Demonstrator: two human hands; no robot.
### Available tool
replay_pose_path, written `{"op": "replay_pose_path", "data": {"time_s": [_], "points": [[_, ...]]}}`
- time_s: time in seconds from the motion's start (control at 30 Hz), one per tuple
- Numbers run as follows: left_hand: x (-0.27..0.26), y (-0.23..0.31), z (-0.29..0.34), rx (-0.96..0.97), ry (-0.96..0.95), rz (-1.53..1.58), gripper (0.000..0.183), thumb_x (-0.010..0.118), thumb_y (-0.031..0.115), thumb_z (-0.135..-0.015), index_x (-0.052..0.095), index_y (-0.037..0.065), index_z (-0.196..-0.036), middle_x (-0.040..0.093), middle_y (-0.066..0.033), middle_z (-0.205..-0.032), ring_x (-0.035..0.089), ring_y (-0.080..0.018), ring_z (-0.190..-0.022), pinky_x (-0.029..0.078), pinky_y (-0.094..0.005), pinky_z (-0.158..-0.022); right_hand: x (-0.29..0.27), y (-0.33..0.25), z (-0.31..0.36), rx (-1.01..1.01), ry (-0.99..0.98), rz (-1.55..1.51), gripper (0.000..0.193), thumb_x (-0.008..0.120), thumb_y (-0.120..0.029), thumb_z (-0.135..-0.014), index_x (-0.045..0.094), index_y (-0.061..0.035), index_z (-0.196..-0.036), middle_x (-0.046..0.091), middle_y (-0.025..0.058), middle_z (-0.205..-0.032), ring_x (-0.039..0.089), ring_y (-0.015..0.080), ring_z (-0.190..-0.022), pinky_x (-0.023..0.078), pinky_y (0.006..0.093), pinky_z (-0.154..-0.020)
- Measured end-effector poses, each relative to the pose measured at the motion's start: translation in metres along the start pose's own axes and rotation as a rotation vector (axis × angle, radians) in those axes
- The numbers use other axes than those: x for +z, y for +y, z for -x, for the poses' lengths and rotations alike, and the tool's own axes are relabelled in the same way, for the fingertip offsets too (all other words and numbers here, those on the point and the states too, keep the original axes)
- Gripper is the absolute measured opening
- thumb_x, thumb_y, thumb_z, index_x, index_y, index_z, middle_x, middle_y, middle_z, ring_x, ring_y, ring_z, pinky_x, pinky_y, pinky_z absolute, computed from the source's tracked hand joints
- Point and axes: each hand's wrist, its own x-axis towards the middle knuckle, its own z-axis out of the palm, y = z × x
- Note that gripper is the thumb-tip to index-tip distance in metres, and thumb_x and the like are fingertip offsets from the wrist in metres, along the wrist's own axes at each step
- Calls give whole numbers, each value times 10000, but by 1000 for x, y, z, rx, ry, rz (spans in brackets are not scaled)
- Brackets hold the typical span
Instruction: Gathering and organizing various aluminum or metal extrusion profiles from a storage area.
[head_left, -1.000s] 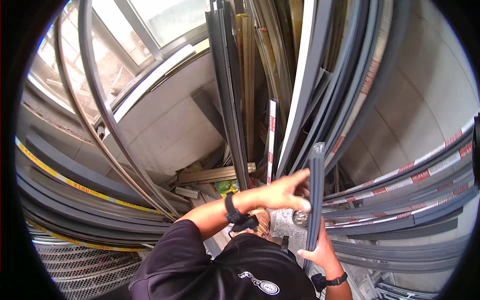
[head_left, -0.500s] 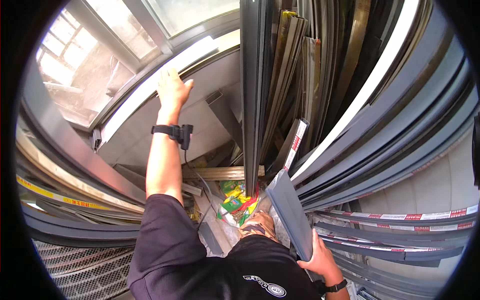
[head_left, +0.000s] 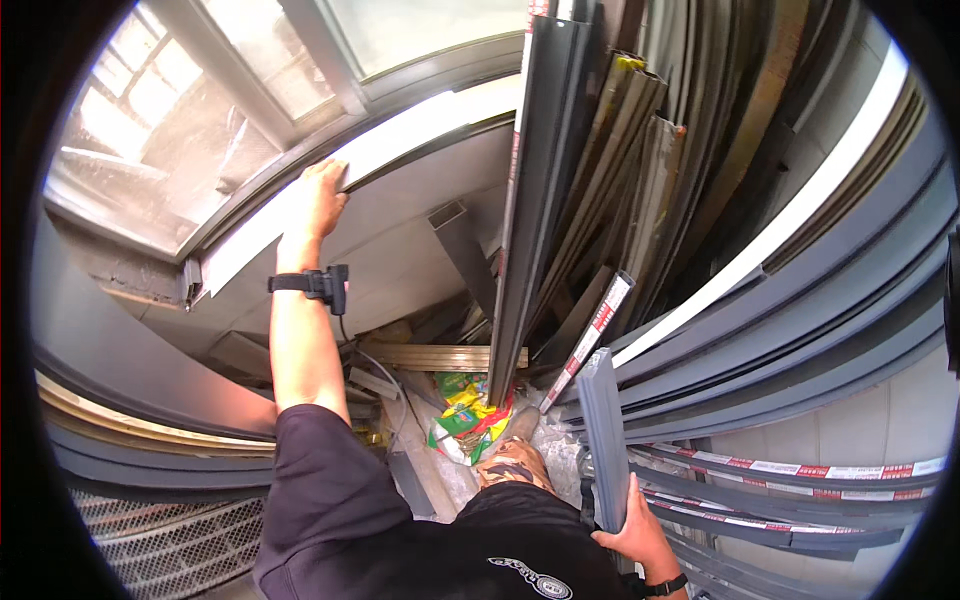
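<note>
My left hand [head_left: 318, 200] is on a long white strip [head_left: 400, 140] that runs along under the window. Its fingers are bent and close together over the strip, with the thumb by the near edge. At the lower right, my right hand [head_left: 640, 532] is closed around the lower part of a short grey metal profile [head_left: 603, 430], which stands nearly upright. Between my arms a long dark profile [head_left: 545, 180] leans upright, its foot beside a green, yellow and red plastic bag [head_left: 462, 420] on the floor.
Several long grey profiles [head_left: 780, 310] stand along the right side, with label-taped ones [head_left: 800, 468] below. Older profiles [head_left: 640, 190] lean at the back. A window [head_left: 170, 110] is at the upper left. Mesh sheets [head_left: 170, 540] are at the lower left. A cable [head_left: 400, 385] hangs near my left arm.
My left hand has shifted a little left along the white strip, and its spread fingers have drawn in. The grey profile in my right hand has tilted more upright.
</note>
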Motion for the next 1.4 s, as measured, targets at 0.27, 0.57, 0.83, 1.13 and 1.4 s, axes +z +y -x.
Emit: {"op": "replay_pose_path", "data": {"time_s": [0.27,0.57,0.83,1.13,1.4], "points": [[29,19,10,65,427,14,202,582,73,-810,653,81,-999,675,-114,-1000,624,-303,-960,492,-409,-839,-5,-17,-10,-9,-33,52,1259,827,-327,-559,47,53,-1472,357,331,-1402,407,429,-1296,382,410,-1051],[49,68,-62,282,755,45,160,547,55,-783,618,101,-919,663,-65,-925,620,-244,-961,473,-380,-795,-4,-19,-9,-32,-48,139,1270,836,-382,-570,49,23,-1481,418,303,-1339,490,447,-1193,427,452,-987],[45,63,-70,265,425,-52,323,554,289,-911,605,98,-1167,633,-71,-1162,550,-249,-1142,390,-422,-972,7,-7,5,-2,6,57,1275,837,-358,-571,32,11,-1488,379,301,-1389,439,440,-1252,402,438,-1017],[57,136,22,146,629,323,399,610,266,-875,578,37,-1201,569,-170,-1247,505,-342,-1182,372,-451,-1021,18,14,22,-18,68,-74,1220,831,-315,-581,82,-24,-1499,404,270,-1378,444,428,-1249,409,440,-1016],[54,297,212,316,-582,1263,441,697,172,-799,575,9,-1190,597,-127,-1212,569,-227,-1125,442,-362,-971,66,74,71,20,314,-198,1231,818,-270,-553,76,-30,-1505,367,297,-1403,398,430,-1299,377,441,-1054]]}}
